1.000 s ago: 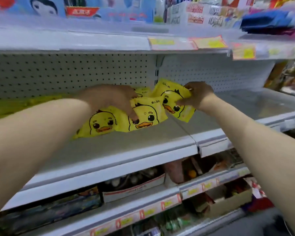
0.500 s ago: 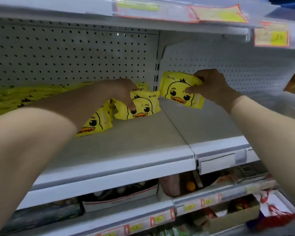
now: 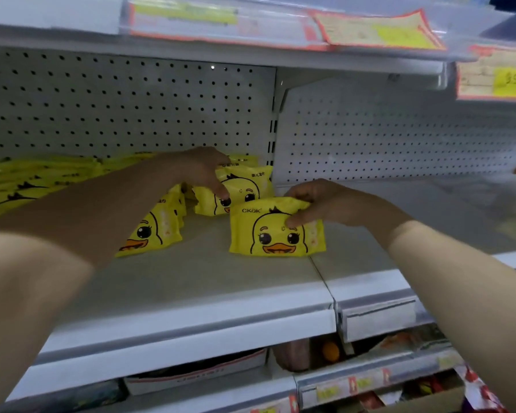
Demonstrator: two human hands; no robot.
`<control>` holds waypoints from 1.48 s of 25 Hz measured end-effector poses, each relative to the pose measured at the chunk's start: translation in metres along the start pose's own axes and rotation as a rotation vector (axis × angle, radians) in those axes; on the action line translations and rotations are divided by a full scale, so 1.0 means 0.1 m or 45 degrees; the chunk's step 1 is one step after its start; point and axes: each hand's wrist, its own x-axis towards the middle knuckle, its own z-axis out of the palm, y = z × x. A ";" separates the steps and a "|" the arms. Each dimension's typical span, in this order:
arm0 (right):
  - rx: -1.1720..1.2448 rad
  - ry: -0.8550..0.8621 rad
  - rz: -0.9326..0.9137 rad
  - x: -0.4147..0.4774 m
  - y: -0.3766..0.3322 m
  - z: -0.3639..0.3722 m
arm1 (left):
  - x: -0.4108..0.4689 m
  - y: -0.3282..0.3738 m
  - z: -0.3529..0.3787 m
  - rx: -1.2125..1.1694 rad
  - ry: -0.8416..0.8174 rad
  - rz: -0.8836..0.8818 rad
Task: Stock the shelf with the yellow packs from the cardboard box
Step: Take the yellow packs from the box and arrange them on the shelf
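My right hand (image 3: 319,204) pinches the top edge of a yellow duck pack (image 3: 276,231) that stands upright on the grey shelf (image 3: 191,281), near its right end. My left hand (image 3: 204,171) reaches further back and rests its fingers on another yellow duck pack (image 3: 245,189) leaning against the pegboard. A third duck pack (image 3: 155,231) leans to the left under my left forearm. More yellow packs (image 3: 27,180) lie in a row along the back left. The cardboard box is out of view.
A white pegboard back wall (image 3: 131,105) closes the bay, with an upright post (image 3: 273,129) dividing it from the neighbouring shelf section (image 3: 414,234). Price tags (image 3: 379,31) hang from the shelf above. Lower shelves (image 3: 206,374) hold boxed goods.
My right hand has brought its pack down and forward from the air onto the shelf, standing it upright. My left hand stays on the rear pack. The camera has moved closer.
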 end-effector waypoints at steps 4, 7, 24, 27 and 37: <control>0.010 0.516 -0.235 0.27 -0.01 0.08 | 0.06 0.08 0.13 -0.083 0.060 0.106; -0.087 0.488 -0.285 0.48 0.02 0.17 | 0.06 0.03 0.30 -0.287 0.179 0.147; 0.277 0.519 -0.259 0.67 0.18 0.11 | 0.01 -0.08 0.40 -0.606 0.579 0.073; 0.322 0.498 -0.284 0.64 0.15 0.11 | -0.01 -0.05 0.41 -0.569 0.594 0.091; 0.305 0.498 -0.286 0.65 0.18 0.05 | -0.07 -0.05 0.28 -0.365 0.580 0.164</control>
